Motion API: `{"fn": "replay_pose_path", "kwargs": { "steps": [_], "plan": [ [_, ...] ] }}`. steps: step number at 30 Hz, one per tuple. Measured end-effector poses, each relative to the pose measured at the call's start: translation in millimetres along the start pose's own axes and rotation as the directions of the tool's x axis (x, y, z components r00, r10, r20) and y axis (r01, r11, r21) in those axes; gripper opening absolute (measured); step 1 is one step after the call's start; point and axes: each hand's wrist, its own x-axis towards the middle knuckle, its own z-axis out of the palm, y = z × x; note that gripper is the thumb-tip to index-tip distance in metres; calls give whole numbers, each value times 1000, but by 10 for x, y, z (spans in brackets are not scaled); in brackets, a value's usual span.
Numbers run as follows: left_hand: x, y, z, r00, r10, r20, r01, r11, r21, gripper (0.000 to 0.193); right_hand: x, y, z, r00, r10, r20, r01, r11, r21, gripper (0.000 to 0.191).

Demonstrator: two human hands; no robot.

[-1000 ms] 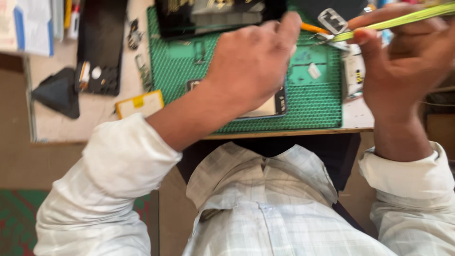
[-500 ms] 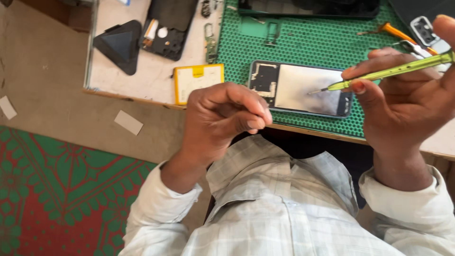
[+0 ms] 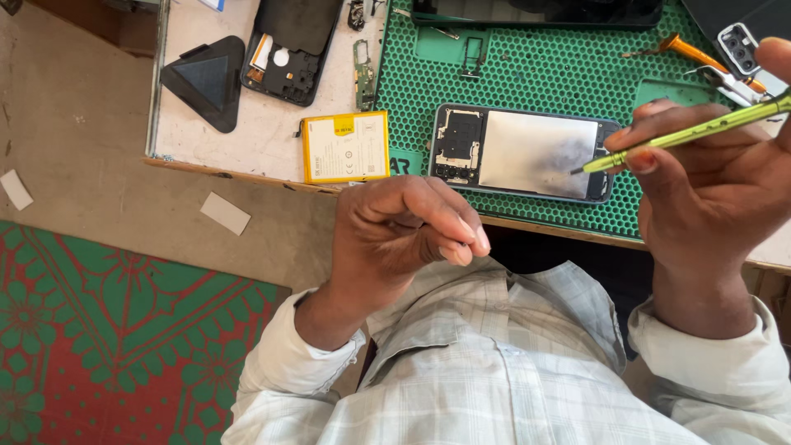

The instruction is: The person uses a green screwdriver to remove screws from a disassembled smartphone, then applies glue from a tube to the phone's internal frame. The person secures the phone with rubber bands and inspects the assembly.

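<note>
At right of frame, the right hand point(image 3: 717, 198) fingers grip a green screwdriver point(image 3: 684, 133), its tip over the opened phone point(image 3: 521, 152) on the green mat point(image 3: 535, 70). Left hand point(image 3: 400, 235), centre, has fingers curled closed, empty, above the counter point(image 3: 247, 140) edge.

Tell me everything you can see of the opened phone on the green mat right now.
The opened phone lies flat on the green mat, long side across the view, back cover off. Its left end shows a dark circuit board with small metal shields; the rest is a bare silvery, smudged metal plate inside a dark frame. The battery bay looks empty. The tip of the yellow-green screwdriver, held in the right hand, points at its right end; contact is unclear. The left hand is off it.
</note>
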Motion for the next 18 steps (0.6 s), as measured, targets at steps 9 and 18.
{"fn": "replay_pose_path", "kwargs": {
  "steps": [9, 18],
  "plan": [
    [-177, -146, 176, 957, 243, 158, -258, 469, 845, 14, -212, -463, 176, 970, -196, 141, 220, 960, -176, 73],
    [-279, -284, 170, 932, 298, 207, -288, 263, 921, 22, 16, -502, 336, 876, -304, 374, 379, 914, -146, 72]
  ]
}}
